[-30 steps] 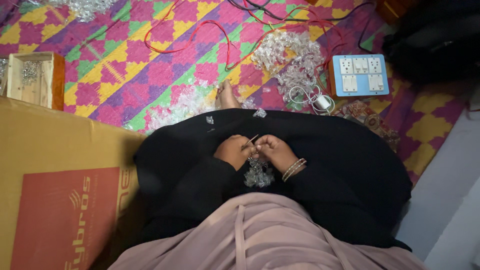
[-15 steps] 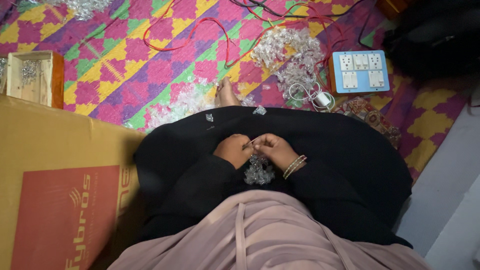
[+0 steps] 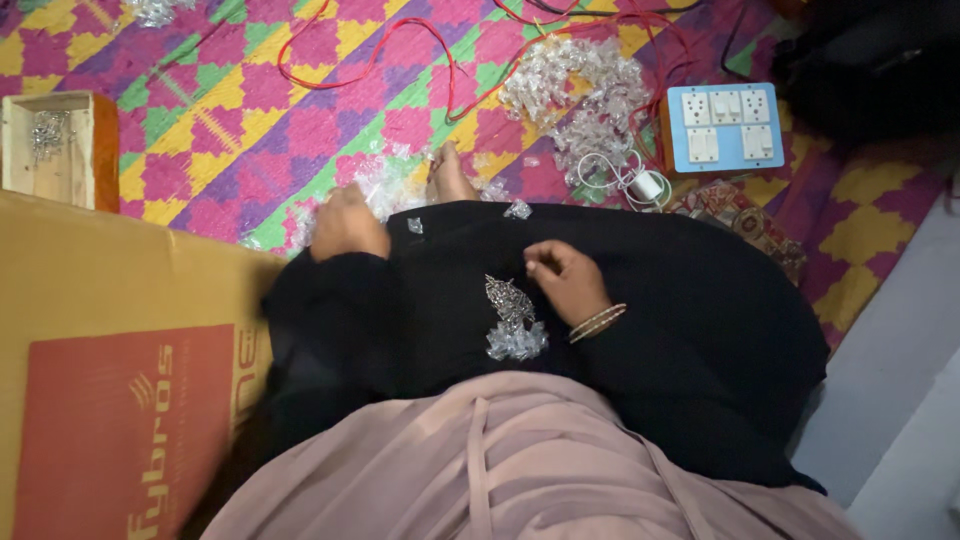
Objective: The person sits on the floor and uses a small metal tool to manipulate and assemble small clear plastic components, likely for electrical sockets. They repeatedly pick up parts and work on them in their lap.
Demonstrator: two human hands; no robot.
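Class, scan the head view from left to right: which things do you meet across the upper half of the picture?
Wooden box → left hand → bare foot → right hand → heap of clear plastic pieces → blue switchboard.

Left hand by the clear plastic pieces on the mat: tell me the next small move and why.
Probably close the left hand on one clear piece from the scatter of clear plastic pieces beneath its fingers and carry it to the lap. The right hand waits with fingers pinched beside the small cluster of metal bits and clear pieces lying on the black cloth.
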